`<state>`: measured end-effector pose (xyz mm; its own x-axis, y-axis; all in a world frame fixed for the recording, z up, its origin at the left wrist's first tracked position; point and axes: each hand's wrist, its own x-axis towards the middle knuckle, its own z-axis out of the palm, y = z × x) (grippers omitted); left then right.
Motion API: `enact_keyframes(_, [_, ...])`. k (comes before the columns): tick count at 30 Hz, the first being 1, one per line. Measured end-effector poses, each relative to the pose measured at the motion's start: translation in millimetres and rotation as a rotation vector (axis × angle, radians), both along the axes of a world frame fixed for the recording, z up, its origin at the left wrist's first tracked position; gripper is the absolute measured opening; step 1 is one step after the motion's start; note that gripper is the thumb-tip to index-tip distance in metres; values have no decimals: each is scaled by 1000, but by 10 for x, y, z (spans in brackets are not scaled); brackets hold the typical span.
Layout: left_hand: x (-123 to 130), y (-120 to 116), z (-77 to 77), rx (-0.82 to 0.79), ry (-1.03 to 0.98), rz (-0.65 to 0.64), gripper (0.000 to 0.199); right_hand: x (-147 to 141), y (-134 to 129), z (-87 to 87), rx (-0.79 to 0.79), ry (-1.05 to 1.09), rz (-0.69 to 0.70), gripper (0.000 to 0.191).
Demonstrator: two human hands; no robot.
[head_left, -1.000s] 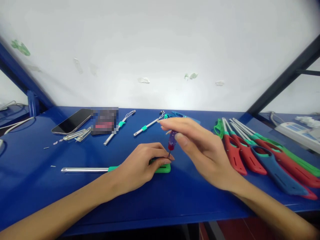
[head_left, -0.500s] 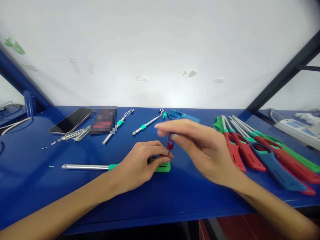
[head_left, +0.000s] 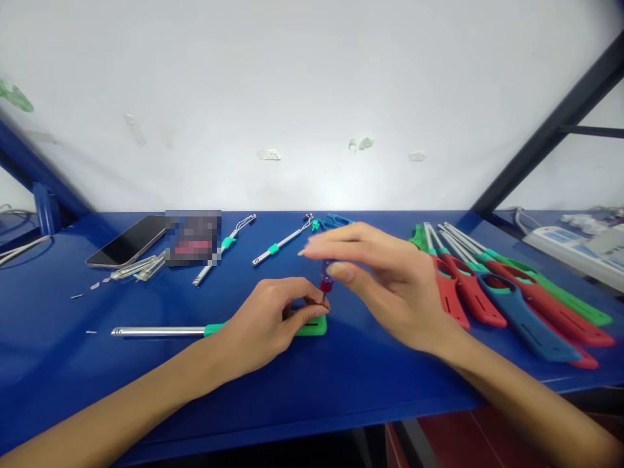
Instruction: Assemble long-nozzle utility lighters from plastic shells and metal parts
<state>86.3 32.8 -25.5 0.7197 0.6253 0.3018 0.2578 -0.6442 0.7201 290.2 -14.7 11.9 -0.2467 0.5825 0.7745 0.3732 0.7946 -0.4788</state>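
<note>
A long-necked gas lighter with a green handle lies flat on the blue table, its silver tube pointing left. My left hand rests over the handle, fingers closed on it, with thumb and forefinger pinched around the screwdriver's tip. A small screwdriver with a purple and red handle stands upright, its shaft down at the lighter. My right hand grips the screwdriver's top between thumb and fingers. Any screw under the tip is hidden by my left fingertips.
Several red, blue and green lighters lie at the right. Loose silver tubes with wires and blue handle parts lie at the back. A phone, clear parts and a blurred pack sit back left.
The whole view has shifted slightly, so things appear a little farther left. Both hands keep their places at the lighter and the screwdriver; my right fingers have moved slightly around its top.
</note>
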Motion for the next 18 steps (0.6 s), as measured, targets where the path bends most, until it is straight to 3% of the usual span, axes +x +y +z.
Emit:
enact_keyframes(4, [-6, 7, -27, 11, -3, -12, 16, 19, 11, -3, -98, 71, 52, 26])
enact_keyframes(8, [-19, -19, -47, 35, 7, -17, 21, -19, 34, -23, 23, 81, 29, 10])
enact_keyframes(12, [-20, -30, -22, 64, 10, -24, 14, -44, 34, -27, 101, 46, -87, 7])
enact_keyframes(14, [-13, -23, -2, 63, 9, -26, 14, -33, 27, -19, 64, 33, -89, 16])
enact_keyframes(18, [-4, -2, -3, 60, 15, -34, 20, 15, 32, -3, -149, 130, 76, 29])
